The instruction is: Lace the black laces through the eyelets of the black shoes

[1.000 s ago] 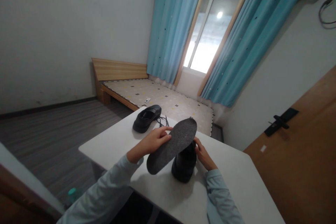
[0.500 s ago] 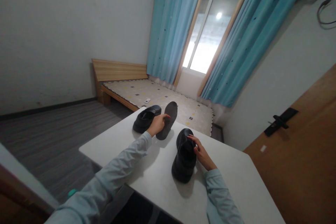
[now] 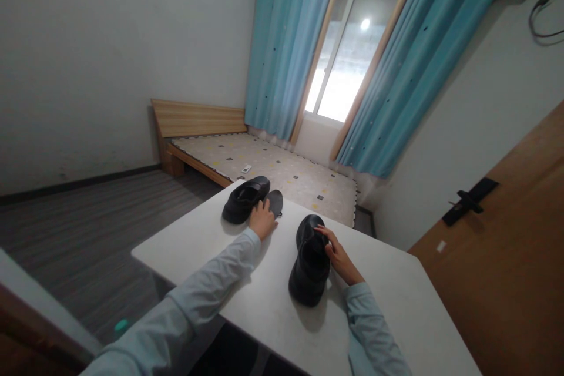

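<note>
A black shoe stands on the white table, its toe pointing away from me. My right hand grips its right side, with fingertips over the upper near the opening. Further back on the left is another black shoe. A dark insole lies at its right, close against or very near it. My left hand rests back-up over the insole's near part, fingers slightly spread and thumb out to the right. The hand hides much of the insole. A small dark loop shows beside the insole's right edge.
Behind the table is a bed with a patterned mattress and a wooden headboard. A small white object lies on the mattress. Blue curtains frame the window. A wooden door stands at right.
The insole, held tilted up by my left hand before, now lies lower, beside the left shoe. My left hand has turned over and shifted slightly down. My right hand and its shoe have stayed put.
</note>
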Available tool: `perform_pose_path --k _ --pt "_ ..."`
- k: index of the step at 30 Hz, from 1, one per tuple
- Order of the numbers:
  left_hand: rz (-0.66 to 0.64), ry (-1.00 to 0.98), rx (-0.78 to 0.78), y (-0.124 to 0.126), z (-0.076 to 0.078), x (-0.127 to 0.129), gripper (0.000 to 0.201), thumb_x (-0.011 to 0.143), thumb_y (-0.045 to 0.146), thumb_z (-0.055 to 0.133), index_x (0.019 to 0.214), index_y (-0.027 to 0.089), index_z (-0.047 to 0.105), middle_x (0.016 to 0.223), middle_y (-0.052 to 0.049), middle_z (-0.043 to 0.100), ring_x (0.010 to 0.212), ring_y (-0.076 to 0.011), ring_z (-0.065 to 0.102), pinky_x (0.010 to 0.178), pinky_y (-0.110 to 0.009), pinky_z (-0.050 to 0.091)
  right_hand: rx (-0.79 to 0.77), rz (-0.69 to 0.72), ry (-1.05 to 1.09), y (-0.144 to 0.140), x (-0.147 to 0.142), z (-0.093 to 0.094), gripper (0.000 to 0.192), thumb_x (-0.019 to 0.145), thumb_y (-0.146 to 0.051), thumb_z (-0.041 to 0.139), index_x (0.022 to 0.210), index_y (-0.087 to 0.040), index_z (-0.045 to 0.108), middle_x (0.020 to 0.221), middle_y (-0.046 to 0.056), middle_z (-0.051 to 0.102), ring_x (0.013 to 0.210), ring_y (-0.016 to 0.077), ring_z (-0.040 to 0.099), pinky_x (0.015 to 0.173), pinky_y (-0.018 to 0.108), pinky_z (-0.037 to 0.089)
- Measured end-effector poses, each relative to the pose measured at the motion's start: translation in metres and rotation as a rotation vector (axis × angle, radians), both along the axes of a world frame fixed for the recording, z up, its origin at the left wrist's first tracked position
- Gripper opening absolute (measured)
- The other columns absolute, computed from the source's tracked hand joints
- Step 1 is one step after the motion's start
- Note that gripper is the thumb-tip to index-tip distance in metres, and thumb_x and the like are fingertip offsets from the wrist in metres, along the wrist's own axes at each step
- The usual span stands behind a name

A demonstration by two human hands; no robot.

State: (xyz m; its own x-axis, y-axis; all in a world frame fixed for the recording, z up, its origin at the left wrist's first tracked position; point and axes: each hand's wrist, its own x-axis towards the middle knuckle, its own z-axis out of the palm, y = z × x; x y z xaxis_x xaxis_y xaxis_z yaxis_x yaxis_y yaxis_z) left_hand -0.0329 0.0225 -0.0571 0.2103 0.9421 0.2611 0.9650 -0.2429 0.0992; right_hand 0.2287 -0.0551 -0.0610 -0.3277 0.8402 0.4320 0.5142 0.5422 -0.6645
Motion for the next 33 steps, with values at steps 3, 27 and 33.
perform_pose_path --k 3,27,33 --pt "-0.035 0.013 -0.03 0.002 -0.004 -0.001 0.044 0.076 0.04 0.061 0.11 0.012 0.06 0.123 -0.019 0.052 0.116 -0.0332 0.043 0.096 -0.049 0.031 -0.003 -0.002 0.007 0.0 -0.001 0.001 0.062 0.083 -0.065 0.03 0.125 -0.023 0.048 0.135 0.011 0.043 0.128 0.0253 0.036 0.109 0.044 0.023" --pt "-0.717 -0.261 0.173 -0.11 0.071 0.041 0.042 0.082 0.051 0.05 0.111 0.02 0.053 0.111 -0.008 0.059 0.113 -0.0234 0.048 0.101 -0.046 0.03 -0.036 -0.065 0.071 0.002 -0.004 0.003 0.047 0.089 -0.054 0.034 0.119 -0.025 0.054 0.131 0.007 0.049 0.126 0.0212 0.038 0.109 0.044 0.024" --pt "-0.61 -0.071 -0.048 -0.151 0.043 0.064 0.048 0.068 0.045 0.069 0.102 0.015 0.052 0.104 -0.012 0.057 0.099 -0.0276 0.052 0.079 -0.044 0.046 -0.027 -0.074 0.062 0.0 -0.007 0.009 0.042 0.089 -0.051 0.037 0.116 -0.025 0.057 0.129 0.007 0.051 0.123 0.0212 0.042 0.108 0.043 0.027"
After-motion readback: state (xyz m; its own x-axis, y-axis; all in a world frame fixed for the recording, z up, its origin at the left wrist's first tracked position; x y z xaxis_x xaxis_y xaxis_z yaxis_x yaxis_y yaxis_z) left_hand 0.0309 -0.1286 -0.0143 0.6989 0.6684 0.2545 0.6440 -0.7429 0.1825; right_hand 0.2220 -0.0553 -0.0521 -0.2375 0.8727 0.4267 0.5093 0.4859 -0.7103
